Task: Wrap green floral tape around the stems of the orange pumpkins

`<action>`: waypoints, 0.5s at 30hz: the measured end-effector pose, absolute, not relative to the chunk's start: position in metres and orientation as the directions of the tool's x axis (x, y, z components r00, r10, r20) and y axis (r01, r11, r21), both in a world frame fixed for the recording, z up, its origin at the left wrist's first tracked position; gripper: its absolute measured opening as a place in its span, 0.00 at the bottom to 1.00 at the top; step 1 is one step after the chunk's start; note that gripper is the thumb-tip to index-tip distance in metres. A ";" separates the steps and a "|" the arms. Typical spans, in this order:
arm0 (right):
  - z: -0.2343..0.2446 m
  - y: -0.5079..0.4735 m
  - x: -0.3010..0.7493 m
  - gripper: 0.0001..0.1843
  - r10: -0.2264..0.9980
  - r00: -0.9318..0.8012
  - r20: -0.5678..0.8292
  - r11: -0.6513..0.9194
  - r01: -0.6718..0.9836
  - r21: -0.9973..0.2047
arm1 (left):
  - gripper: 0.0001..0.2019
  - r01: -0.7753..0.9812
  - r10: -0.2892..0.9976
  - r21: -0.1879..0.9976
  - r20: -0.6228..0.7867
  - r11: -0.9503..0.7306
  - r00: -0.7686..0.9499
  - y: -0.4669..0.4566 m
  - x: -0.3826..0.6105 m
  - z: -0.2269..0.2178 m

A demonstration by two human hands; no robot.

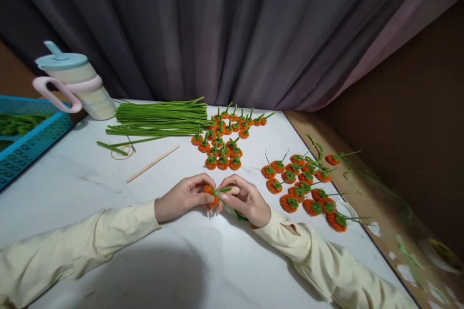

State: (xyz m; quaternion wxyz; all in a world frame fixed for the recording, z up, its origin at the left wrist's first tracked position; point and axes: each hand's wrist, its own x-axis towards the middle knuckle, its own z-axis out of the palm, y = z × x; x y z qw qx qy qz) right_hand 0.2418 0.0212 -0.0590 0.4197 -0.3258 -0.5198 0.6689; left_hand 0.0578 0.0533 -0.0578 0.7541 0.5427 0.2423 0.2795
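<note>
My left hand [183, 197] pinches a small orange pipe-cleaner pumpkin [210, 195] with a green top, just above the white marble table [90, 188]. My right hand [246, 199] is closed on the green stem [225, 189] that sticks out of the same pumpkin; the two hands meet fingertip to fingertip. Both arms wear cream sleeves. A pile of finished orange pumpkins [304, 186] lies just right of my right hand. A second pile of pumpkins [224, 142] lies behind the hands.
A bundle of green pipe cleaners [159, 119] lies at the back. A wooden stick [152, 163] and a rubber band [122, 152] lie left of centre. A lidded cup with a pink handle [78, 82] and a blue basket [25, 137] stand at the left. The table's right edge borders brown floor.
</note>
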 end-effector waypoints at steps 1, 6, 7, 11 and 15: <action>-0.060 0.021 0.241 0.15 0.901 -0.434 0.008 -0.098 -0.219 -0.971 | 0.16 -0.166 0.680 0.951 -0.060 0.262 0.731 0.053 0.058 -0.058; -0.062 0.020 0.239 0.16 0.902 -0.431 0.016 -0.065 -0.172 -0.983 | 0.18 -0.175 0.639 0.923 -0.092 0.343 0.763 0.053 0.058 -0.056; -0.062 0.020 0.239 0.16 0.903 -0.429 0.015 -0.060 -0.161 -0.985 | 0.18 -0.172 0.630 0.918 -0.101 0.357 0.770 0.054 0.057 -0.056; -0.062 0.018 0.239 0.16 0.899 -0.437 0.022 -0.047 -0.146 -0.988 | 0.19 -0.153 0.588 0.907 -0.121 0.393 0.800 0.056 0.056 -0.056; -0.062 0.019 0.240 0.14 0.898 -0.438 0.040 -0.002 -0.096 -0.995 | 0.19 -0.125 0.525 0.888 -0.143 0.443 0.839 0.058 0.054 -0.055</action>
